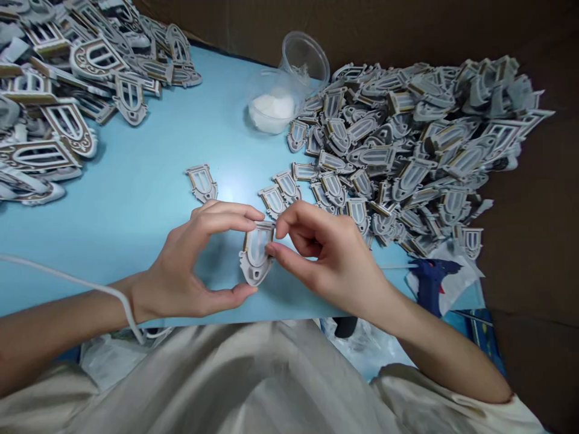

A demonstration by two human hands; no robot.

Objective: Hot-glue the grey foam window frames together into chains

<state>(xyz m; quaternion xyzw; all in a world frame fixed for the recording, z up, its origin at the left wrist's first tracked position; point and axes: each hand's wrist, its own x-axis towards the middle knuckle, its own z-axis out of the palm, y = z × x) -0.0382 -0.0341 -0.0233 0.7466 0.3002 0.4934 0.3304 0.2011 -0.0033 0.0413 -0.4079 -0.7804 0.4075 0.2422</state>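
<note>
My left hand [194, 265] pinches a small grey arched window-frame piece [256, 256] between thumb and fingers, held just above the light blue table [149, 181]. My right hand [323, 253] is closed on the same piece's right edge, with thumb and forefinger pressed to it. A clear film seems to cover the piece's opening. One loose frame piece [202, 182] lies on the table just beyond my left hand.
A big heap of small frame pieces [407, 150] fills the right side, and larger frames [67, 84] are piled at the far left. Two clear plastic cups [289, 84] stand at the back. A blue glue gun [429, 283] lies at the right. A white cable [81, 286] crosses my left wrist.
</note>
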